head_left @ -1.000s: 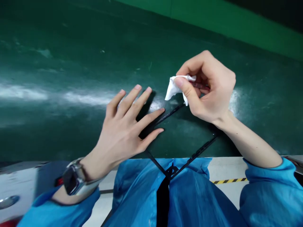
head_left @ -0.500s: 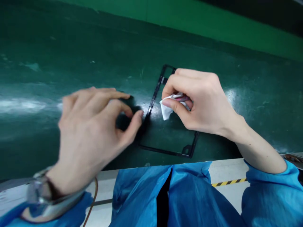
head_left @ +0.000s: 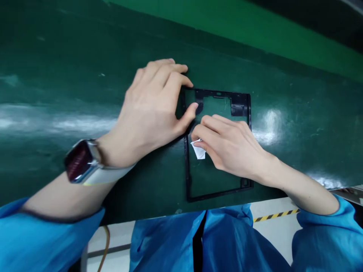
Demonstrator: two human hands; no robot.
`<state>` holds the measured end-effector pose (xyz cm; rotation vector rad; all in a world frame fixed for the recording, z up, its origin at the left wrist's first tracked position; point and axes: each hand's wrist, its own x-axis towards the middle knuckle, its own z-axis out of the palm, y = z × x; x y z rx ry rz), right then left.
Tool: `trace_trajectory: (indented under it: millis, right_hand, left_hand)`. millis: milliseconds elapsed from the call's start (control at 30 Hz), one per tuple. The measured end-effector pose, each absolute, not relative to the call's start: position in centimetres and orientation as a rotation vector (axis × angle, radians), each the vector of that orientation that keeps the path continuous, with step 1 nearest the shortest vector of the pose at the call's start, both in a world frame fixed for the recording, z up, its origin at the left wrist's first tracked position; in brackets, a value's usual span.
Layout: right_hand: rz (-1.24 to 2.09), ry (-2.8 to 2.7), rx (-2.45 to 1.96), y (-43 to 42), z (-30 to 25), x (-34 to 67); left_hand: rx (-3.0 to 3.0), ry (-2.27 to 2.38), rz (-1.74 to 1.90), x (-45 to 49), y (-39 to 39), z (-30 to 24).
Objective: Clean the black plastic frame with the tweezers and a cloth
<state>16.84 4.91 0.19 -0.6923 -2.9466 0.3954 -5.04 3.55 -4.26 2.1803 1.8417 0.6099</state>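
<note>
The thin black rectangular plastic frame lay flat on the dark green desk, long axis 12 to 6 o'clock. The left hand pinched its 11 o'clock corner; the right hand, clamped on a small white wipe, met its 9 o'clock rail.
</note>
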Motion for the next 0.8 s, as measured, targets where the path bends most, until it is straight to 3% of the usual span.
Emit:
trace_trajectory:
  millis: [367, 567, 800]
  right_hand:
    - [0.011, -2.635, -0.576, 4.0, -2.6, 16.2]
    - [0.089, -2.629, -0.585, 3.4, -3.2, 16.3]
    - [-0.063, -2.646, -0.604, 2.7, -3.3, 15.8]
  left_hand:
    - [2.12, 1.911, 0.628, -4.3, 3.7, -4.0]
    - [2.064, 2.01, 0.555, -2.6, 3.9, -3.6]
    - [2.002, 2.015, 0.479, -2.9, 4.3, -4.5]
